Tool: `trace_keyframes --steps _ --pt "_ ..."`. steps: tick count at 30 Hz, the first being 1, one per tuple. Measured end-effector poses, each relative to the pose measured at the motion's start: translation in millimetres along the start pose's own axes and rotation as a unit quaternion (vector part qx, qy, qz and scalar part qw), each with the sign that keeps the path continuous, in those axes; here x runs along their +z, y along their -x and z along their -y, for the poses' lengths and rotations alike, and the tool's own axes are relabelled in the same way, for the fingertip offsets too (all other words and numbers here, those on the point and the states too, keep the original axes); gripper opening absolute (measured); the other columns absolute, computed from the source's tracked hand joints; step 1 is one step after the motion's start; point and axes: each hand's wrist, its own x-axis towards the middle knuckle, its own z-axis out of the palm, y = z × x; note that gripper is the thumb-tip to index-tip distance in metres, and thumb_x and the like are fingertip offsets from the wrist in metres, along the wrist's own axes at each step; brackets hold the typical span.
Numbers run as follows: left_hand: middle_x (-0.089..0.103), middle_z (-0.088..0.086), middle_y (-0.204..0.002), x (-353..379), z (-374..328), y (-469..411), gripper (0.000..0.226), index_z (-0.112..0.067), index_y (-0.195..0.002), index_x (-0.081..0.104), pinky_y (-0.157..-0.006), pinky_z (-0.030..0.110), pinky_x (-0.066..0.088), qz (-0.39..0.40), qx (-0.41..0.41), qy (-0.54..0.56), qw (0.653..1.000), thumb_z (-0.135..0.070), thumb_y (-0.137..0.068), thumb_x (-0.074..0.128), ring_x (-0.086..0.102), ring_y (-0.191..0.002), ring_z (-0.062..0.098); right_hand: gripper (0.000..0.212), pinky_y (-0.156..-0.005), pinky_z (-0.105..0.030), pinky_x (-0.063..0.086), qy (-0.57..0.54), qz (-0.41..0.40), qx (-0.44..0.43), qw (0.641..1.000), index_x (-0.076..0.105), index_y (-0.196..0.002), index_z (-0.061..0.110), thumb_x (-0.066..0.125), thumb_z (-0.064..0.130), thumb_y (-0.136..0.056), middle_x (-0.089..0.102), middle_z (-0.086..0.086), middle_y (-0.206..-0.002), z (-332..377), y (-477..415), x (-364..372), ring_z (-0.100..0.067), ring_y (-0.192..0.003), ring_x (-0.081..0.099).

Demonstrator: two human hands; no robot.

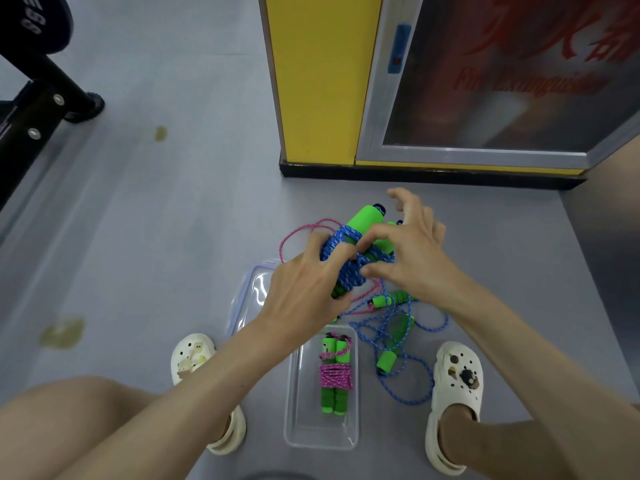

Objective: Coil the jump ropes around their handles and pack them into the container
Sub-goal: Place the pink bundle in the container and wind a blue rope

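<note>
Center frame: our L hand (304, 289) grips green handles (367, 220); R hand (405, 258) pinches blue rope (343, 275), other fingers splayed. We'd keep wraps tight.

Both bare forearms reach forward, the left hand (304, 292) curling its fingers round a blue braided rope (341, 271) coiled on green foam handles (367, 220), the right hand (412, 254) pinching that coil between thumb and forefinger, other fingers splayed.

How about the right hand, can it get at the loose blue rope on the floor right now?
Probably yes: the loose rope lies bare just below the right hand, though that hand is busy pinching the bundle.
</note>
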Motion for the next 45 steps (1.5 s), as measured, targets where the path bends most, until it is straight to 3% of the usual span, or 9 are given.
trace_keyframes --steps 6,11,15,20,26,30,33,41,45 --pt "0.059 0.012 -0.107 -1 1 0 0.063 -0.019 -0.104 0.038 -0.039 0.022 0.035 -0.037 0.007 0.054 0.998 -0.032 -0.062 0.083 0.056 -0.054 0.021 0.022 -0.111 -0.028 -0.002 -0.048 0.043 -0.028 0.998 0.069 -0.093 0.034 0.078 0.026 -0.075 -0.001 0.006 -0.158 -2 0 -5 -0.011 -0.142 -0.003" --pt "0.061 0.011 -0.099 1 -4 3 0.060 -0.016 -0.104 0.035 -0.042 0.022 0.030 -0.038 0.034 0.087 0.995 -0.040 -0.065 0.074 0.057 -0.052 0.021 0.034 -0.111 -0.033 0.005 -0.057 0.092 -0.019 0.994 0.053 -0.070 0.046 0.080 0.025 -0.073 0.008 0.006 -0.154 -6 3 -9 -0.018 -0.141 0.006" --pt "0.063 0.012 -0.100 2 -3 0 0.059 -0.015 -0.106 0.036 -0.042 0.022 0.028 -0.024 0.060 0.066 0.996 -0.042 -0.067 0.073 0.060 -0.054 0.020 0.033 -0.103 -0.024 0.009 -0.039 0.066 -0.006 0.997 0.052 -0.069 0.042 0.082 0.027 -0.071 0.023 0.004 -0.139 -9 5 -2 -0.018 -0.132 0.016" --pt "0.063 0.014 -0.104 -1 1 -2 0.050 -0.014 -0.109 0.037 -0.039 0.021 0.031 -0.008 0.094 0.048 0.994 -0.052 -0.077 0.045 0.058 -0.051 0.022 0.036 -0.100 -0.025 0.009 -0.014 0.020 0.014 1.000 0.050 -0.060 0.043 0.084 0.035 -0.064 0.024 0.009 -0.118 -11 9 1 -0.014 -0.122 0.022" --pt "0.064 0.014 -0.105 2 2 1 0.065 -0.014 -0.112 0.037 -0.043 0.022 0.033 -0.037 0.063 0.066 0.995 -0.036 -0.064 0.076 0.063 -0.056 0.025 0.022 -0.103 -0.027 0.008 -0.046 -0.005 0.015 0.999 0.062 -0.076 0.040 0.082 0.032 -0.069 0.028 0.004 -0.136 -8 8 2 -0.016 -0.130 0.023" --pt "0.065 0.010 -0.105 1 1 3 0.057 -0.016 -0.118 0.037 -0.045 0.020 0.032 -0.031 0.068 0.066 0.995 -0.050 -0.074 0.053 0.062 -0.056 0.021 0.022 -0.109 -0.031 0.008 -0.067 0.051 0.021 0.996 0.061 -0.081 0.037 0.079 0.027 -0.074 0.020 0.002 -0.147 -9 8 5 -0.018 -0.135 0.017" --pt "0.065 0.009 -0.105 3 4 3 0.061 -0.017 -0.121 0.037 -0.045 0.021 0.036 -0.020 0.063 0.071 0.995 -0.054 -0.074 0.051 0.064 -0.059 0.021 0.020 -0.106 -0.028 0.011 -0.069 0.059 0.017 0.996 0.059 -0.084 0.034 0.077 0.027 -0.077 0.022 0.002 -0.142 -10 9 11 -0.019 -0.130 0.019" --pt "0.064 0.010 -0.103 5 6 4 0.074 -0.018 -0.123 0.034 -0.044 0.025 0.040 0.014 0.099 0.046 0.994 -0.038 -0.068 0.080 0.064 -0.063 0.022 0.033 -0.097 -0.024 0.011 -0.037 0.030 0.029 0.998 0.049 -0.064 0.041 0.082 0.035 -0.068 0.023 0.008 -0.119 -17 13 18 -0.016 -0.120 0.021" --pt "0.063 0.007 -0.104 7 9 7 0.073 -0.019 -0.123 0.034 -0.047 0.023 0.036 0.018 0.087 0.041 0.995 -0.037 -0.069 0.080 0.064 -0.068 0.021 0.022 -0.103 -0.026 0.008 -0.076 0.025 0.031 0.996 0.059 -0.078 0.038 0.078 0.030 -0.074 0.023 0.006 -0.128 -16 18 25 -0.017 -0.121 0.021"
